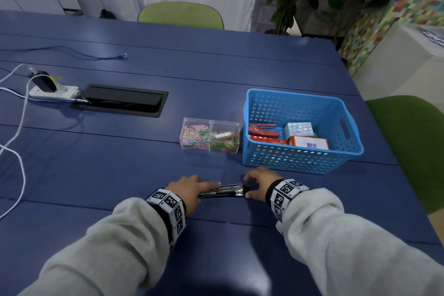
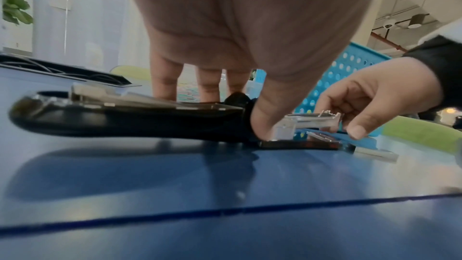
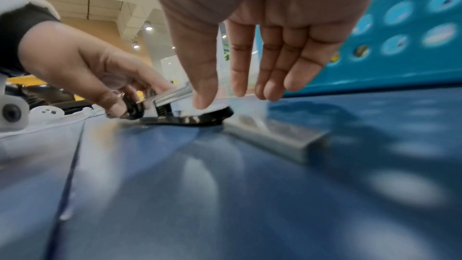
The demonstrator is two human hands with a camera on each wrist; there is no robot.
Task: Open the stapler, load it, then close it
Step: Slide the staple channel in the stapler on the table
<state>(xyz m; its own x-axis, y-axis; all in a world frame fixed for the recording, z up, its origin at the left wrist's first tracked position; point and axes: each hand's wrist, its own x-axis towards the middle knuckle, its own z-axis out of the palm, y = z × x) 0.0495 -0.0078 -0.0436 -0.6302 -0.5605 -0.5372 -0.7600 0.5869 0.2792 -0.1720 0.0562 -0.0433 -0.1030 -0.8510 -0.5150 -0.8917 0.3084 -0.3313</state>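
A black stapler lies on the blue table between my hands, swung open flat. In the left wrist view its black cover stretches left and its metal magazine points right. My left hand grips the hinge end, thumb in front and fingers behind. My right hand hangs over the front end with nearly straight fingers, its thumb tip touching the stapler's base. A silver staple strip lies on the table just past that end.
A blue perforated basket stands close behind my right hand, holding a red stapler and small boxes. A clear box of coloured paper clips sits beside it. A power strip, white cables and a black cable hatch are at far left.
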